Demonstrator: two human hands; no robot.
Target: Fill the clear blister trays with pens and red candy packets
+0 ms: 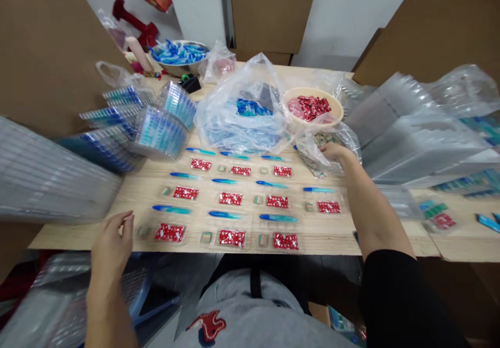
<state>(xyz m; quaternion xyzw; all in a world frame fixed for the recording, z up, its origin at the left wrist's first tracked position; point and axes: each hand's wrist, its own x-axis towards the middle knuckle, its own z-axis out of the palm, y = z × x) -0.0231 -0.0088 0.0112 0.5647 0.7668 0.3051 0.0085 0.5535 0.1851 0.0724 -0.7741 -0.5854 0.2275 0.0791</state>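
Head view showed the right hand (333, 151) bent down into an open clear plastic bag (349, 137) at the far right of the table (324, 244). Its fingers were among small erasers (322, 138); whether they gripped one could not be told. The left hand (112, 238) was at the near left edge, loosely curled, thumb and forefinger close together; whether it held anything could not be told either.

Inside the bag the erasers lay in a jumble, too small to read any single direction. Those set out in clear trays (271, 241) were squarish, pale and striped with green and orange. Above them in the trays, pens (278, 218) had their long axes running left to right, deep blue ends pointing left, teal shading paler rightward, most dipping slightly at the right. Red packets (286, 241), glossy and printed with white figures, also lay lengthwise left to right, below the pens.
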